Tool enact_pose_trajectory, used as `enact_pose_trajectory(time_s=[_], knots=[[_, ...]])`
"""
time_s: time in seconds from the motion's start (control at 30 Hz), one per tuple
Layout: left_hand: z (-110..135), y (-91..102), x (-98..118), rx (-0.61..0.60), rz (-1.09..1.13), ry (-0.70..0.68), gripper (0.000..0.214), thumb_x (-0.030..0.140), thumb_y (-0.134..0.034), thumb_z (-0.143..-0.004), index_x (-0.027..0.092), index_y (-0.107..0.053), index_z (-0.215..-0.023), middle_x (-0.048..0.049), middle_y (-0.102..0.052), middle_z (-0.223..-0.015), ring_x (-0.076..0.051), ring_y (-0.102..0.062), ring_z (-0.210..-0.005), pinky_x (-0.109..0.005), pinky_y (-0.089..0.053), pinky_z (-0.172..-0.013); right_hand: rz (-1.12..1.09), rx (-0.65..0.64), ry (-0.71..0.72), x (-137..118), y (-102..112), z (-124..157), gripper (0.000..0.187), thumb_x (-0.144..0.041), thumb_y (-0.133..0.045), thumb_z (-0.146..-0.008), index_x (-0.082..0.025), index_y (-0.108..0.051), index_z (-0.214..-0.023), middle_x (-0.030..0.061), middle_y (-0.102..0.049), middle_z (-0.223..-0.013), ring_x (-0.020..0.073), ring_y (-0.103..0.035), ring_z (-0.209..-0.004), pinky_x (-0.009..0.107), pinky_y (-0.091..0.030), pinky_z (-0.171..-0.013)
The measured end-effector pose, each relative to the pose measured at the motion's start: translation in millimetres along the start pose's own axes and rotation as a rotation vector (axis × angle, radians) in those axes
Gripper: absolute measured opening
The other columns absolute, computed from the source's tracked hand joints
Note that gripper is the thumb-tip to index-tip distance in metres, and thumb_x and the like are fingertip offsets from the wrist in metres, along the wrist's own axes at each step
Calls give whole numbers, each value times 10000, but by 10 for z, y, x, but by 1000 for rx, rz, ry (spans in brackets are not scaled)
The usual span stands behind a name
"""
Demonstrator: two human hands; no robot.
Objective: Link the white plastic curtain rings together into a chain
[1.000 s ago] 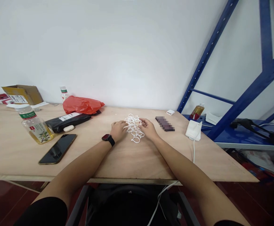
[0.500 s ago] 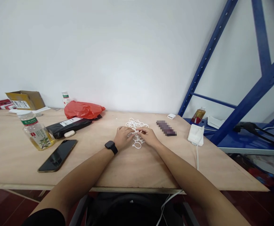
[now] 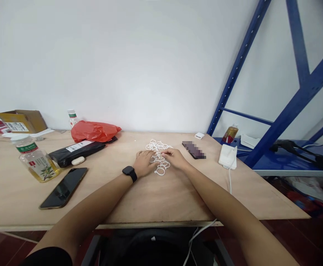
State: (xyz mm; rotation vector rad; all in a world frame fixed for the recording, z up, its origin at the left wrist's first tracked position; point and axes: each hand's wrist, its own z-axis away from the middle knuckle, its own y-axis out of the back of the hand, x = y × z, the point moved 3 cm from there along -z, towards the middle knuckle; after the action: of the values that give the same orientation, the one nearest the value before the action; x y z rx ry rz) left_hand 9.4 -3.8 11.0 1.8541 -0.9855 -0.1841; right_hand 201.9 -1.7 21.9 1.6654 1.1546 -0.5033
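A loose pile of white curtain rings [image 3: 159, 171], thin hoops with small eyelets, lies on the wooden table between my hands. My left hand [image 3: 145, 163], with a black watch on its wrist, rests at the pile's left side. Its fingers stretch forward over the rings and its thumb lies apart from them. On the right edge of the pile, my right hand [image 3: 175, 158] has thumb and forefinger brought together at a ring. The fingertips are small in view and cover part of what they pinch.
To the left are a phone [image 3: 64, 188], a drink bottle [image 3: 38, 160], a white earbud case [image 3: 78, 161], a black package [image 3: 77, 151] and a red bag [image 3: 95, 131]. A dark pixelated phone-like object [image 3: 194, 149], a white charger [image 3: 228, 156] and a blue rack [image 3: 283, 114] stand right.
The view has shifted slightly, so most things sit further left. My left thumb and fingers have spread over the rings, while my right hand stays pinched at the pile.
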Motion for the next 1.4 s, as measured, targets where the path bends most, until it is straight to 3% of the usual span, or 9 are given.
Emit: enact_pose_trajectory(time_s=[0.13, 0.3, 0.47, 0.63, 0.9, 1.03, 1.17, 1.27, 1.4], knots=[[-54, -7, -26, -6, 6, 10, 439, 531, -549, -881, 239, -599, -1206, -94, -631, -1241, -282, -527, -1198, -496, -312, -1053, -8, 16, -24, 86, 23, -80, 248, -270, -652, -786, -165, -731, -997, 42, -725, -846, 160, -650, -730, 272, -514, -670], [-16, -112, -54, -117, -27, -22, 673, 657, -572, -804, 237, -520, -1327, -138, -482, -1439, -348, -414, -1329, -563, -260, -1083, 187, 48, 66, 69, 166, -159, 189, -229, -655, -787, -197, -744, -950, 42, -727, -882, 158, -629, -754, 288, -492, -721], [-23, -54, -105, -78, -39, 3, 433, 525, -440, -934, 254, -602, -1230, -96, -628, -1278, -281, -537, -1206, -509, -304, -1052, 316, -2, 79, -16, 256, -136, 175, -176, -628, -797, -190, -740, -930, 37, -714, -848, 156, -612, -739, 286, -472, -724], [-10, -35, -248, -63, -80, 22, 328, 464, -472, -929, 258, -689, -1063, -79, -687, -1147, -269, -590, -1081, -464, -353, -970, 396, -25, 133, -73, 302, -42, 183, -182, -597, -833, -195, -738, -949, 52, -714, -902, 161, -615, -765, 292, -463, -750], [-37, -82, -312, -61, -144, 77, 307, 442, -503, -915, 255, -697, -1064, -82, -677, -1167, -284, -577, -1074, -467, -327, -945, 443, -205, 184, -30, 231, 61, 205, -143, -593, -808, -200, -750, -925, 30, -724, -847, 148, -623, -723, 252, -438, -688], [-50, 11, -201, -39, -134, 66, 333, 447, -472, -934, 253, -679, -1109, -69, -658, -1208, -260, -563, -1105, -438, -320, -949, 504, -229, 207, -25, 219, 54, 194, -159, -614, -808, -191, -747, -945, 37, -724, -871, 145, -625, -742, 239, -429, -685], [-45, 56, -99, -117, -173, -2, 332, 390, -412, -962, 248, -699, -1050, -61, -687, -1131, -246, -584, -1052, -421, -336, -916, 476, -242, 195, 0, 243, -29, 167, -224, -608, -854, -200, -743, -949, 31, -726, -879, 148, -634, -766, 238, -437, -696], [-36, 70, -130, -146, -248, 58, 321, 371, -438, -938, 230, -707, -1039, -86, -691, -1100, -274, -586, -1037, -435, -348, -894, 502, -218, 167, 51, 247, -124, 178, -199, -587, -868, -203, -742, -955, 39, -729, -927, 161, -644, -819, 250, -451, -739], [-35, 44, -217, -177, -262, 106, 309, 362, -472, -909, 230, -697, -1074, -96, -688, -1095, -288, -589, -1038, -442, -365, -890, 600, -279, 147, 126, 134, -216, 229, -132, -586, -843, -200, -744, -995, 63, -719, -1006, 182, -648, -895, 264, -467, -798]])
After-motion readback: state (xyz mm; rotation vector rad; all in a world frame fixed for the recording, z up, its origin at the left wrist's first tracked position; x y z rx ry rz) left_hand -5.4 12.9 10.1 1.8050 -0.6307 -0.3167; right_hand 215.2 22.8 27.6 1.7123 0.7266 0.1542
